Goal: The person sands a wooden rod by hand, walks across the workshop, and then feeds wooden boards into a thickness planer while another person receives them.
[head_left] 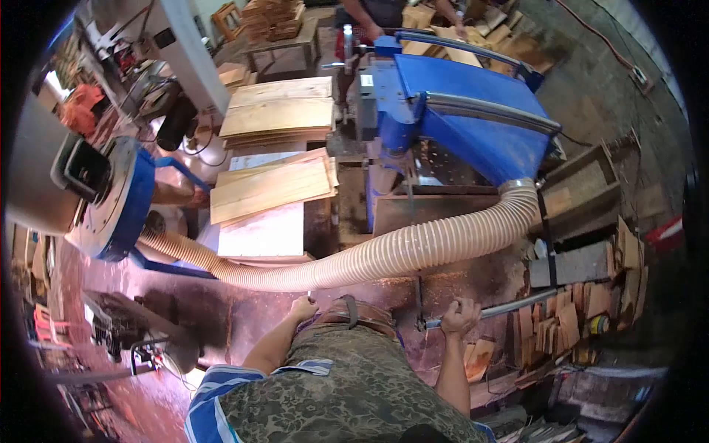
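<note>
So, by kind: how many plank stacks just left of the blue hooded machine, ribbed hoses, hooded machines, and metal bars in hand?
Plank stacks: 2
Ribbed hose: 1
Blue hooded machine: 1
Metal bar, gripped by the right hand: 1
Total: 5

Left hand (302, 308) item (309, 295) too small; co-worker (385, 10) cropped

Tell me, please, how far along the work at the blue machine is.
Done-looking: two piles of boards lie stacked beside the blue machine. In hand: the right hand grips a metal bar; the left hand sits below the hose. Left: offcuts lie loose on the right; whether more boards wait cannot be told.
</note>
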Tool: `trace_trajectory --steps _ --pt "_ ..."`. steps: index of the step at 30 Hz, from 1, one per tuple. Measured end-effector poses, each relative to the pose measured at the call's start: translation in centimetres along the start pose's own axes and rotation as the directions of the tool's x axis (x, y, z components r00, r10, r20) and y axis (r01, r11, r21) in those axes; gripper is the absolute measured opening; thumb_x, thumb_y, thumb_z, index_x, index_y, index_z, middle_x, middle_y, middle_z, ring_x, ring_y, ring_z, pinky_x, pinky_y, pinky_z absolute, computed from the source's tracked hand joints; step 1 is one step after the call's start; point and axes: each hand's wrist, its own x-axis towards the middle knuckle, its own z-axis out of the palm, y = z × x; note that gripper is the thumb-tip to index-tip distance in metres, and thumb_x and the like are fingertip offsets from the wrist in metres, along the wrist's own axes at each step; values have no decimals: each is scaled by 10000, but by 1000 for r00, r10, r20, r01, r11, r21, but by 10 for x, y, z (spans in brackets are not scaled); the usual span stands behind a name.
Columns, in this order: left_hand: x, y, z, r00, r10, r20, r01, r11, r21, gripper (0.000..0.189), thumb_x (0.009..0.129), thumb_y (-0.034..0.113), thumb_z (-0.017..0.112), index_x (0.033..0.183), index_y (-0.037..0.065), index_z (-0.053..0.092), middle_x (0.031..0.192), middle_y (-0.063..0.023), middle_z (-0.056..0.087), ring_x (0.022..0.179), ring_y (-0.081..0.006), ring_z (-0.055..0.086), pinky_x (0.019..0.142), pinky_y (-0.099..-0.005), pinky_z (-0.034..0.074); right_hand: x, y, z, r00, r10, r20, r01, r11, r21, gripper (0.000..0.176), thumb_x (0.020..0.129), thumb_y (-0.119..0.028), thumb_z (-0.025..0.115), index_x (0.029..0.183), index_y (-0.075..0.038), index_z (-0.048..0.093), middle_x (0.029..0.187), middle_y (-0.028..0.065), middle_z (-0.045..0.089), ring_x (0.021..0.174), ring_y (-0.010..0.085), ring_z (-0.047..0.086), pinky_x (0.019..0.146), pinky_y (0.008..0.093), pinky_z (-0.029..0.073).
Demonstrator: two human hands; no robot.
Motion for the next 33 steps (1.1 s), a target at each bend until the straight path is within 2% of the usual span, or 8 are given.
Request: trace_trajectory --steps 3,5,10,14,17,19,21,33 --pt "-2 -7 3 1000 -19 -17 19 1000 -19 418 768 343 637 1062 57 719 1065 -202 700 1041 -333 667 945 -409 502 1 1 0 1000 15 23 -14 1000 -15 95 755 -144 599 777 -107 683 829 88 655 822 332 561 794 470 444" --pt "-3 -6 5 1000 -25 -14 25 999 -41 421 769 347 640 1065 57 717 1071 -201 698 1048 -329 665 953 -407 498 0 2 0 993 90 77 -91 996 8 90 742 -153 594 765 -109 669 825 110 635 904 357 561 885 506 423" --pt "-4 -10 5 998 -60 24 62 997 -53 433 755 372 667 1025 39 726 1037 -207 706 1035 -326 674 939 -407 505 1 3 -2 996 68 65 -69 998 14 84 753 -165 604 769 -115 670 837 104 646 904 357 573 878 502 423" --pt "9 -21 15 999 2 47 -1 1000 -12 434 747 376 676 1010 37 732 1027 -205 709 1024 -328 678 929 -403 511 2 1 -3 997 61 37 -60 998 -34 86 754 -175 607 769 -119 671 838 83 653 881 343 570 842 498 430" --pt "15 -20 16 998 27 49 -29 999 27 438 740 378 683 1016 42 735 1030 -205 710 1017 -325 682 931 -395 512 1 4 -2 996 83 24 -82 996 -24 84 749 -177 611 767 -122 671 839 77 652 861 342 562 844 503 421" --pt "13 -19 15 999 8 39 -8 1000 -9 445 737 378 686 1014 32 734 1024 -211 710 1007 -321 686 923 -388 516 1 4 -2 997 75 33 -75 997 4 79 744 -176 619 770 -129 676 833 74 651 863 339 565 847 497 422" --pt "15 -21 17 998 53 26 -53 999 5 447 732 377 693 1000 21 734 1021 -216 711 1001 -314 689 906 -388 521 0 5 -2 997 77 27 -77 997 -9 79 743 -178 622 772 -130 679 834 72 652 868 335 565 841 493 423" --pt "7 -8 11 1000 20 5 -20 1000 -1 405 724 369 695 914 14 734 903 -208 722 903 -318 709 846 -399 539 6 -3 -12 996 84 25 -84 996 11 81 746 -168 625 763 -119 687 832 81 651 873 322 574 811 460 427"
